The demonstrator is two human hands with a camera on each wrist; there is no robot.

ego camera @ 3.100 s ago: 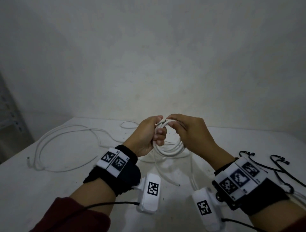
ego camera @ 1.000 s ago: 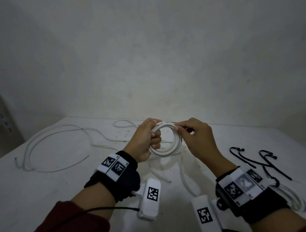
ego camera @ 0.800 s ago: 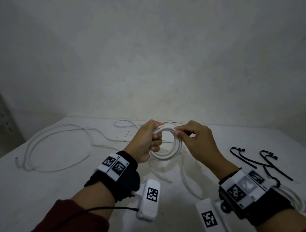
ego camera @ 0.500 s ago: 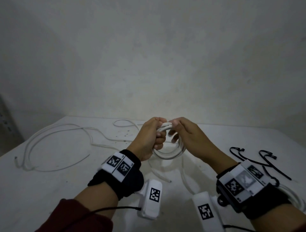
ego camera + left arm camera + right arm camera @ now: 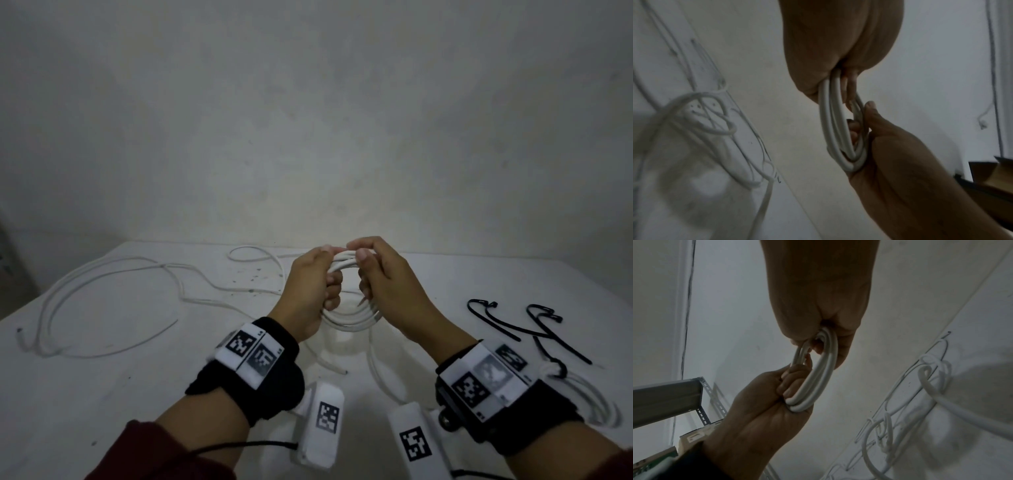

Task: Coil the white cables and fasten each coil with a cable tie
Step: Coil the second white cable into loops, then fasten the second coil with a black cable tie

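Hands, left (image 5: 310, 291) and right (image 5: 385, 287), both grip a white cable coil (image 5: 352, 317) above the table (image 5: 102, 394), with loose cable (image 5: 102, 274) left and black cable ties (image 5: 513, 325) lying right.

Right hand (image 5: 387, 287) moved in from pinching the coil's (image 5: 352, 317) right edge to gripping its top, now touching the left hand (image 5: 310, 291). More turns on the coil; loose cable tail (image 5: 376, 373) on table shorter.
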